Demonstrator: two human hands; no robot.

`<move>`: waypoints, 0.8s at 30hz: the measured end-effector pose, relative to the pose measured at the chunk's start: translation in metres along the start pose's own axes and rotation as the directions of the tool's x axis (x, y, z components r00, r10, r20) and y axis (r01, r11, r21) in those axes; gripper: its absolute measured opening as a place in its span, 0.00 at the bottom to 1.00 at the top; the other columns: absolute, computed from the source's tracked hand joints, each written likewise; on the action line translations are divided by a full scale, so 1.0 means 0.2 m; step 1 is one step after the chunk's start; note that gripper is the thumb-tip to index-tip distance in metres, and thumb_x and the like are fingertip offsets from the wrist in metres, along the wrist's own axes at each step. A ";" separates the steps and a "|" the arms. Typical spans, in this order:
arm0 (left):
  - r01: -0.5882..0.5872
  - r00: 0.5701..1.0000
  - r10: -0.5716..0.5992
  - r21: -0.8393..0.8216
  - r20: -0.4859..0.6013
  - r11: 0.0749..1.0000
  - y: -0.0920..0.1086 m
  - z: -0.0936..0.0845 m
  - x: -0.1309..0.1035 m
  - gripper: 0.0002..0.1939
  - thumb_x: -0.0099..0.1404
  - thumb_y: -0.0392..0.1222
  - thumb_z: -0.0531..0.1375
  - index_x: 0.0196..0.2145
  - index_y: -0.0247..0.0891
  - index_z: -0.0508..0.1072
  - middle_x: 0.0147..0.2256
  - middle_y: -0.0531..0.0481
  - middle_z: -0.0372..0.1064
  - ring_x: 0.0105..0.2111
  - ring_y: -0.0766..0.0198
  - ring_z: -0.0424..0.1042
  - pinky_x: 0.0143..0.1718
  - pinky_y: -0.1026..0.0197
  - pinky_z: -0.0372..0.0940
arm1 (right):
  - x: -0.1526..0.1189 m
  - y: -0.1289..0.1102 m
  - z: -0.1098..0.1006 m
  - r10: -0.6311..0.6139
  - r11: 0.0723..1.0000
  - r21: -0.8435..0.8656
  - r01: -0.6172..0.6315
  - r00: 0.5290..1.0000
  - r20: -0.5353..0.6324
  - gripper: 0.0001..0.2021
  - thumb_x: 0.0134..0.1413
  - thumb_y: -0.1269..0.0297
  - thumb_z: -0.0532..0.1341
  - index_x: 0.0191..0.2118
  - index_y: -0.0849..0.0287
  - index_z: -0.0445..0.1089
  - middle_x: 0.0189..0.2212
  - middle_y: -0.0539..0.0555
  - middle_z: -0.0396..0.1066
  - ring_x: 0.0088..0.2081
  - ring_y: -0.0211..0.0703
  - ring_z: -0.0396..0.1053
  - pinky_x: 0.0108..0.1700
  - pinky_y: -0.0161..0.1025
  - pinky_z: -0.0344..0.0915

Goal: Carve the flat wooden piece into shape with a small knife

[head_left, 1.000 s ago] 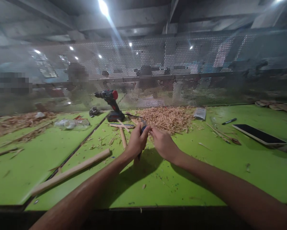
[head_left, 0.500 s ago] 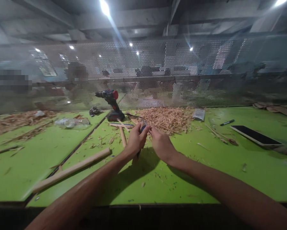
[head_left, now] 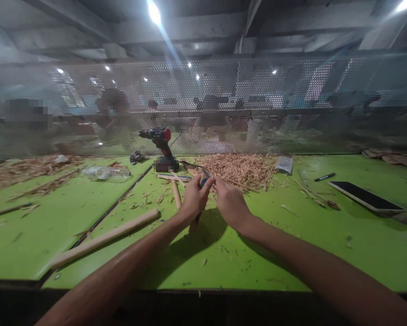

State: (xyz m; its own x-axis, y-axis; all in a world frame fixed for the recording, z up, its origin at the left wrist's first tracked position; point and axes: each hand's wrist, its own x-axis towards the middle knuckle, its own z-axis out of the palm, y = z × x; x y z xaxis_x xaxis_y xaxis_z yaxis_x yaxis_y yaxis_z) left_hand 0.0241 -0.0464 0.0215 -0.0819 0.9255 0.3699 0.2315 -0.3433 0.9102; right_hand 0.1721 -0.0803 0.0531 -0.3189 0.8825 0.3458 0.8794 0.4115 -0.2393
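My left hand [head_left: 193, 198] is closed around a small blue-handled knife [head_left: 203, 180] whose blade sticks up and away from me. My right hand [head_left: 227, 200] sits right beside it, fingertips pinched at the knife's tip, perhaps on a thin wooden sliver that is too small to make out. Both hands hover over the green table [head_left: 284, 235], in front of a heap of wood shavings [head_left: 239, 168]. A short wooden stick [head_left: 175, 194] lies just left of my left hand.
A red-and-black cordless drill [head_left: 160, 146] stands behind the hands. A long wooden stick [head_left: 104, 238] lies at the left. A dark flat slab [head_left: 366, 197] and a black marker [head_left: 324, 177] rest at the right. Perforated metal screen [head_left: 257, 104] closes the table's far edge.
Hardly anything has moved. Both hands stay together at the knife, and the view has drifted slightly.
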 end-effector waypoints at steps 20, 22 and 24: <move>-0.079 0.997 0.079 -0.011 0.009 0.997 0.05 0.01 -0.04 0.22 0.80 0.56 0.64 0.33 0.45 0.62 0.27 0.57 0.61 0.28 0.64 0.59 0.30 0.62 0.55 | 0.01 0.13 0.11 -0.232 0.956 0.110 0.272 0.931 -0.281 0.20 0.81 0.76 0.53 0.60 0.65 0.83 0.50 0.69 0.88 0.50 0.59 0.87 0.53 0.48 0.80; -0.108 0.994 0.108 0.005 -0.019 0.994 0.06 0.01 -0.04 0.23 0.79 0.55 0.66 0.31 0.44 0.61 0.27 0.57 0.60 0.29 0.64 0.59 0.32 0.62 0.55 | 0.00 0.13 0.11 -0.225 0.960 0.098 0.261 0.933 -0.279 0.20 0.81 0.76 0.53 0.60 0.63 0.83 0.50 0.68 0.88 0.49 0.59 0.86 0.53 0.48 0.80; -0.118 0.993 0.118 0.005 -0.025 0.993 0.06 0.01 -0.04 0.24 0.78 0.56 0.66 0.31 0.44 0.61 0.26 0.57 0.59 0.29 0.63 0.58 0.32 0.62 0.55 | 0.00 0.13 0.10 -0.221 0.964 0.087 0.253 0.936 -0.273 0.21 0.81 0.77 0.53 0.62 0.65 0.82 0.51 0.69 0.88 0.50 0.59 0.86 0.53 0.49 0.80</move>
State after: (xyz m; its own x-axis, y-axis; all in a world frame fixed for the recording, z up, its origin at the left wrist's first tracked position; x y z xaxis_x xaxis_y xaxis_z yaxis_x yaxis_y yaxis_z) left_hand 0.0284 -0.0565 0.0290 -0.0780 0.8742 0.4793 0.2441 -0.4494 0.8594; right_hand 0.1876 -0.0658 0.0284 -0.3962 0.6730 0.6246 0.7361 0.6394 -0.2221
